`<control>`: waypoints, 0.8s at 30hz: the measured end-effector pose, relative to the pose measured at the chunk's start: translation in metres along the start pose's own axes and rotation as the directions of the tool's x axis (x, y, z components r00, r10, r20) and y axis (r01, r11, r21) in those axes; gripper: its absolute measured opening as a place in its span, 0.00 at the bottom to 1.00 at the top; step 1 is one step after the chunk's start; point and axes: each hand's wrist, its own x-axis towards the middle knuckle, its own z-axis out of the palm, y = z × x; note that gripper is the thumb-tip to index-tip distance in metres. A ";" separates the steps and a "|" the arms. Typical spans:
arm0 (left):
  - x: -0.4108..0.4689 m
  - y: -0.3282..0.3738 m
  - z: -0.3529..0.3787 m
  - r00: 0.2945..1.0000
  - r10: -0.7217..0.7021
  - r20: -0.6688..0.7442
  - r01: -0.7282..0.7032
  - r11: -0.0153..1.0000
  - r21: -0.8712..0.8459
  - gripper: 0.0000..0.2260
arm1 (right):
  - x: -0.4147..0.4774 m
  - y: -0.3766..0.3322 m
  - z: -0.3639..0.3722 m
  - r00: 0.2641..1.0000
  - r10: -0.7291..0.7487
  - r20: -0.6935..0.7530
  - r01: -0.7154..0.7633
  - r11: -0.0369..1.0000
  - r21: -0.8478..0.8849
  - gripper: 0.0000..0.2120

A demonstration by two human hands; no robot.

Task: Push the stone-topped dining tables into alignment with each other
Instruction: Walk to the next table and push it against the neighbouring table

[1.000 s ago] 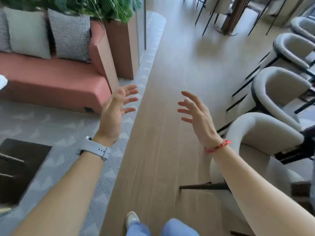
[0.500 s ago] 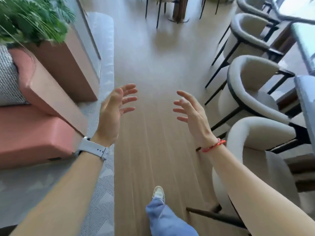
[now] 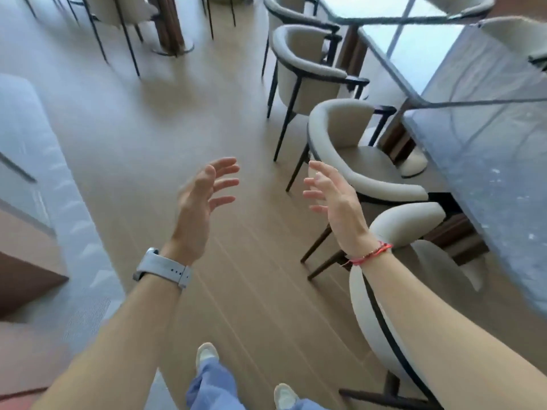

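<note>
Grey stone-topped dining tables stand in a row along the right: the nearest table (image 3: 491, 184), a second table (image 3: 411, 51) behind it and a third table (image 3: 370, 7) at the top edge. My left hand (image 3: 201, 202) and my right hand (image 3: 334, 202) hover in mid-air over the wooden floor, fingers spread, palms facing each other, holding nothing. Both hands are left of the tables and touch neither table nor chair. My right forearm passes in front of the closest chair.
Several beige curved-back chairs line the tables' left side: one chair (image 3: 358, 170) beside my right hand, another chair (image 3: 307, 72) farther back. A grey rug (image 3: 44, 161) and a brown furniture corner (image 3: 26, 276) lie left. More chair legs and a table pedestal (image 3: 168, 31) stand at top.
The view has swung right: the sofa and planter have left the frame and the stone tables have come in on the right. Both hands stay raised and spread in front of me.
</note>
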 end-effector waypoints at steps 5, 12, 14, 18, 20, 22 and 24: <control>0.087 -0.001 0.007 0.967 -0.007 0.256 0.014 1.000 -0.026 0.25 | 0.024 -0.006 -0.010 0.956 0.025 -0.293 -0.024 1.000 0.009 0.20; 0.162 0.002 0.050 0.841 -0.005 0.540 0.048 0.997 -0.065 0.20 | 0.029 -0.017 -0.024 0.823 0.086 -0.561 -0.044 0.995 0.088 0.18; 0.181 -0.003 0.075 0.795 -0.011 0.606 0.054 0.997 -0.054 0.22 | 0.030 -0.013 -0.036 0.771 0.105 -0.629 -0.047 0.993 0.107 0.19; 0.213 -0.020 0.132 0.669 -0.015 0.743 0.038 0.999 -0.014 0.25 | 0.037 0.002 -0.071 0.638 0.135 -0.758 -0.056 0.990 0.128 0.22; 0.228 -0.024 0.157 0.631 -0.009 0.776 0.021 1.000 -0.006 0.24 | 0.049 0.009 -0.089 0.587 0.138 -0.798 -0.041 0.989 0.141 0.21; 0.246 -0.026 0.182 0.610 -0.018 0.792 0.028 1.000 0.001 0.22 | 0.064 0.014 -0.106 0.545 0.153 -0.824 -0.021 0.985 0.169 0.19; 0.267 -0.026 0.205 0.582 -0.035 0.813 0.036 0.999 0.017 0.21 | 0.082 0.016 -0.121 0.520 0.171 -0.837 -0.010 0.981 0.194 0.18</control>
